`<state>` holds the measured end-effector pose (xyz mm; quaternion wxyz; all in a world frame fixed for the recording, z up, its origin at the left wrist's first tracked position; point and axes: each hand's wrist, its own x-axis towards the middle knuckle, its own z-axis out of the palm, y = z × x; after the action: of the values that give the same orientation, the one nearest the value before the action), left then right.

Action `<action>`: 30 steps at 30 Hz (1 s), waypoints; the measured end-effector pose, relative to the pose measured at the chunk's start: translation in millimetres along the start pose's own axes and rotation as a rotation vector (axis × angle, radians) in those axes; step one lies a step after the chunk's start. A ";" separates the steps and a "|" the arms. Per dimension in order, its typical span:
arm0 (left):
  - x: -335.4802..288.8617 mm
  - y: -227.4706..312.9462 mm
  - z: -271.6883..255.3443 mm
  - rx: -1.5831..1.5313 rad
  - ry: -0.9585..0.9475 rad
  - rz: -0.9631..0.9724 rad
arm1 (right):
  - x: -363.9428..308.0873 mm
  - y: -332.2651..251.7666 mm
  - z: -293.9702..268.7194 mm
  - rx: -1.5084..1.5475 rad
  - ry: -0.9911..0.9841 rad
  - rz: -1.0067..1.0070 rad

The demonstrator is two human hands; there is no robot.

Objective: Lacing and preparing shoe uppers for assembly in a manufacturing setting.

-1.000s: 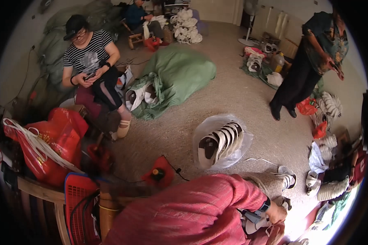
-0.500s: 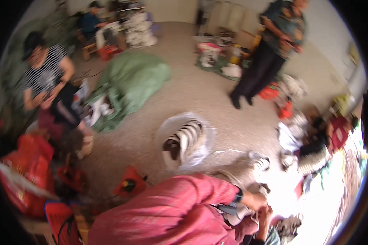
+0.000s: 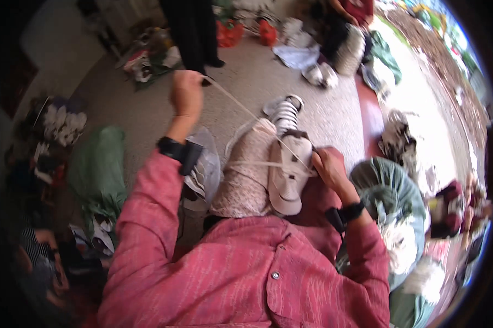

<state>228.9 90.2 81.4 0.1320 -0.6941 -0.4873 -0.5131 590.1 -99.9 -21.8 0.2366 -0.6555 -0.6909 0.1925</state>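
My left hand (image 3: 186, 98) is raised out ahead and to the left, closed on one end of a pale shoelace (image 3: 235, 101). The lace runs taut from it down to a light-coloured shoe (image 3: 289, 183) lying on my lap, toe toward me. Another lace strand crosses the speckled cloth on my thigh (image 3: 244, 186). My right hand (image 3: 329, 167) is closed at the shoe's right edge, by the lace holes; its fingertips are partly hidden. A striped row of nested shoes (image 3: 286, 116) stands just beyond the shoe.
Shoes in a clear plastic bag (image 3: 203, 169) are on the floor left of my lap. A green sack (image 3: 386, 188) with white pieces sits at my right. Another green sack (image 3: 99, 169) lies left. A person in dark trousers (image 3: 189, 33) stands ahead; others sit around.
My view has swung to the right. My hands, close together before, are now apart: the left has drawn the lace up and away while the right stays at the shoe.
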 end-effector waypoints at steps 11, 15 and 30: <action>-124.2 52.0 -2.3 -0.396 -0.702 -0.125 | -47.9 -8.6 -16.8 0.623 -0.156 0.229; -126.3 104.1 -1.1 -0.402 -0.703 0.141 | -57.8 -10.1 -1.6 0.639 -0.010 0.186; -126.0 161.2 47.1 -0.389 -0.854 0.555 | -57.0 -2.2 14.5 2.090 -0.426 0.604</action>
<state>387.5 -24.8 5.8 -0.0777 -0.9550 -0.1921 -0.2121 581.6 -156.2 -36.6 0.4928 -0.2281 -0.0266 0.8393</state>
